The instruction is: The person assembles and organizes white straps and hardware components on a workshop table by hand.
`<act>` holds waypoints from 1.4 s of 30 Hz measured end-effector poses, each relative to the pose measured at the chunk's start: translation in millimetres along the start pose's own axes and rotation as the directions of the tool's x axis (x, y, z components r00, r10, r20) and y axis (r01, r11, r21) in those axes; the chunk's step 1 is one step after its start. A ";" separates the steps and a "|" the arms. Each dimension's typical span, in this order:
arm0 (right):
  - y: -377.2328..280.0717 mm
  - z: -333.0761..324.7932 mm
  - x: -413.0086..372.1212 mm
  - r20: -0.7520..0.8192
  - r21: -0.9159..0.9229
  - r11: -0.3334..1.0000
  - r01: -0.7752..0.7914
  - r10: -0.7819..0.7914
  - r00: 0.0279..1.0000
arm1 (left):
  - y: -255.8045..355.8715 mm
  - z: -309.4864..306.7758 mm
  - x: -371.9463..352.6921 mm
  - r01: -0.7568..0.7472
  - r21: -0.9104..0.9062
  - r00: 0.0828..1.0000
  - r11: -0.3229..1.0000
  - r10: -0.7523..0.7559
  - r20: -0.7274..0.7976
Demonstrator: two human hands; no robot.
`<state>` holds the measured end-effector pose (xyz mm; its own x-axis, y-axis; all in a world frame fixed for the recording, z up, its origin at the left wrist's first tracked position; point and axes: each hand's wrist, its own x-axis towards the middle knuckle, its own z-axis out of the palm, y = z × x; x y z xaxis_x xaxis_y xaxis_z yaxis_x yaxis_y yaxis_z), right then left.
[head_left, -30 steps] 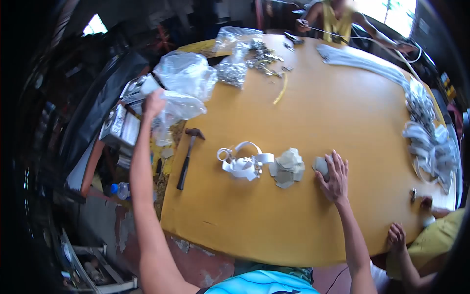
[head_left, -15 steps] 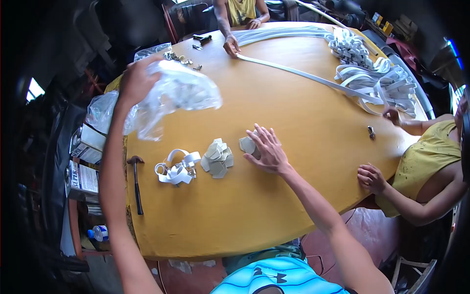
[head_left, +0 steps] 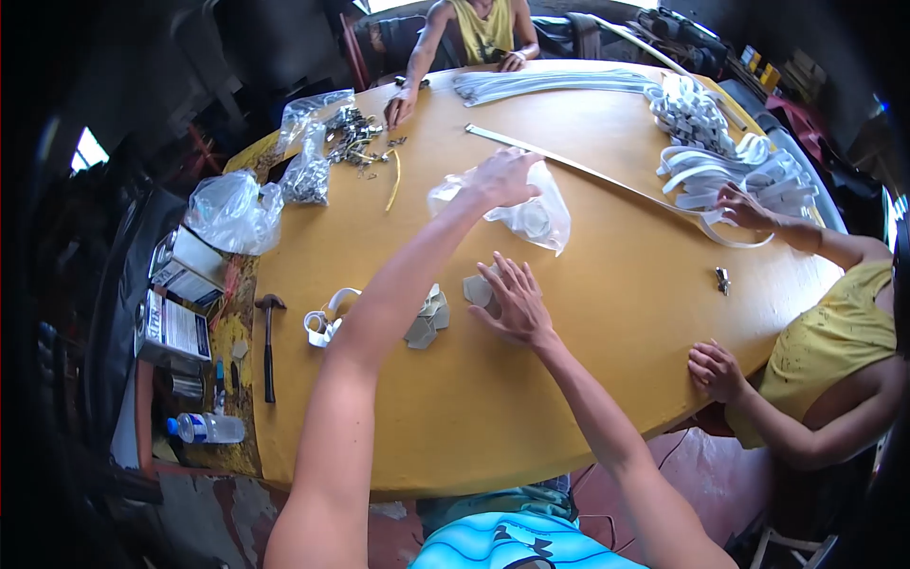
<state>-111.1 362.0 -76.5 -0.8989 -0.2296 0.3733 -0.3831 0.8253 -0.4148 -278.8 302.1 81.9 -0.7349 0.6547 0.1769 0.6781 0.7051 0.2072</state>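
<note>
Both of the person's hands are over the middle of the yellow-brown oval table. The left hand is closed, its fingers pinched on the top of a clear crumpled plastic bag towards the far edge; whether the bag rests on the table or hangs just above it cannot be told. The right hand lies open and flat with fingers spread. Its fingertips press on a small stack of grey-beige cut pieces, closer to the near edge, and it grips nothing. Just to the left of that stack, partly hidden under the left forearm, lies a loose pile of beige cut pieces. Beyond it is a tangle of white strap loops, and a dark-handled hammer lies by the left edge. Near the far-left edge sit two clear bags of small metal parts and another puffed clear bag. A long white strip crosses the far half of the table, and heaps of white straps fill the far-right edge. A co-worker's hand rests at those straps, and that person's other hand is on the right edge. A third person's hand is at the far edge.
</note>
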 end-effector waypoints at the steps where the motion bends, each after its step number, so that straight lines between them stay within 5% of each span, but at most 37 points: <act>1: -0.4 -1.5 -0.1 -0.003 0.000 1.000 -0.013 0.013 1.000 | 1.1 2.1 -0.9 -0.048 -0.087 0.998 0.995 0.044 -0.048; 5: -1.1 -0.9 2.5 0.001 -0.030 0.999 -0.023 0.023 1.000 | -10.5 -7.6 -15.9 -0.157 -0.047 0.941 0.986 0.135 -0.312; 9: -1.4 -1.0 3.4 0.038 0.002 1.000 -0.028 0.028 0.999 | -47.6 -43.9 -61.5 -0.285 0.116 0.744 0.951 0.296 -0.599; 14: -7.6 -4.3 5.8 0.073 -0.076 0.996 -0.048 0.054 0.996 | -133.2 -26.8 -110.1 -0.087 -0.052 0.917 0.995 0.059 -0.395; 16: -10.4 -3.5 7.1 0.072 -0.076 0.995 -0.062 0.067 0.995 | -130.5 0.2 -118.2 -0.067 -0.189 0.997 0.980 0.058 -0.055; 18: -12.3 -2.2 8.6 0.076 -0.081 0.996 -0.034 0.040 0.996 | -104.8 16.2 -104.3 -0.004 -0.141 0.991 0.990 0.023 0.131; 20: -13.1 -3.6 7.1 0.077 -0.096 0.995 -0.011 0.019 0.997 | -116.7 124.5 -34.9 -0.356 -0.193 0.902 0.914 0.283 -0.326; 22: -10.6 -2.0 7.2 0.050 -0.075 0.997 -0.013 0.017 0.999 | -53.6 87.8 -23.3 0.106 -0.226 0.990 0.968 -0.082 0.112; 25: -5.6 0.1 8.2 0.054 -0.043 0.999 0.003 -0.001 0.999 | -43.6 107.5 -2.3 0.106 -0.114 0.991 0.988 -0.114 -0.066; 27: -7.6 -1.5 7.8 0.048 -0.042 0.999 -0.006 0.008 0.999 | -51.5 93.1 4.7 0.092 -0.304 0.968 0.948 -0.157 -0.196; 28: -10.2 -3.0 6.8 0.040 -0.036 0.999 -0.025 0.026 0.999 | -68.7 102.4 17.1 0.057 -0.280 0.897 0.958 -0.173 -0.408; 29: -10.9 -3.5 6.7 0.039 -0.026 0.999 -0.040 0.041 0.998 | -78.9 53.6 -1.2 0.110 -0.262 0.940 0.959 -0.186 -0.285; 31: -12.0 -3.6 7.4 0.052 -0.062 0.996 -0.059 0.062 0.997 | -133.6 11.8 -8.8 0.097 -0.174 0.893 0.980 -0.163 -0.420; 32: -12.0 -3.2 8.0 0.049 -0.051 0.996 -0.069 0.072 0.996 | -149.8 -30.8 -30.9 0.172 -0.291 0.865 0.941 -0.285 -0.413; 33: -12.2 -3.0 7.6 0.059 -0.057 0.995 -0.076 0.079 0.995 | -188.4 -51.9 -42.2 0.022 -0.326 0.788 0.945 -0.217 -0.576; 34: -12.2 -2.9 8.3 0.066 -0.066 0.994 -0.083 0.087 0.994 | -206.2 -97.8 -67.3 0.111 -0.390 0.810 0.914 -0.311 -0.498; 35: -12.5 -3.2 8.9 0.061 -0.060 0.993 -0.097 0.101 0.993 | -234.1 -131.3 -90.2 0.004 -0.325 0.771 0.946 -0.210 -0.601; 36: -12.7 -3.8 8.9 0.071 -0.065 0.993 -0.094 0.098 0.993 | -259.4 -162.9 -109.5 0.049 -0.322 0.734 0.945 -0.253 -0.630; 37: -12.6 -4.4 8.2 0.081 -0.073 0.993 -0.092 0.098 0.992 | -299.4 -187.5 -124.2 -0.040 -0.077 0.641 0.996 -0.034 -0.767; 38: -12.3 -4.5 7.9 0.079 -0.074 0.991 -0.109 0.115 0.990 | -295.5 -225.5 -152.6 0.078 -0.073 0.676 0.994 -0.107 -0.729; 39: -11.9 -4.3 8.0 0.081 -0.077 0.992 -0.103 0.109 0.991 | -324.9 -250.9 -168.2 0.113 -0.282 0.688 0.953 -0.280 -0.670; 41: -12.9 -4.6 9.8 0.086 -0.083 0.991 -0.102 0.109 0.990 | -363.4 -280.8 -195.3 0.342 -0.076 0.590 0.937 -0.277 -0.758; 42: -14.1 -5.4 10.6 0.088 -0.087 0.991 -0.100 0.107 0.990 | -421.3 -291.4 -201.7 0.323 0.324 0.596 0.889 0.075 -0.799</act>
<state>-114.0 350.7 -62.2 -0.9499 -0.1841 0.2524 -0.2716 0.8858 -0.3763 -419.5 -206.3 239.3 -0.3958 0.2256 0.8902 0.3690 0.9267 -0.0708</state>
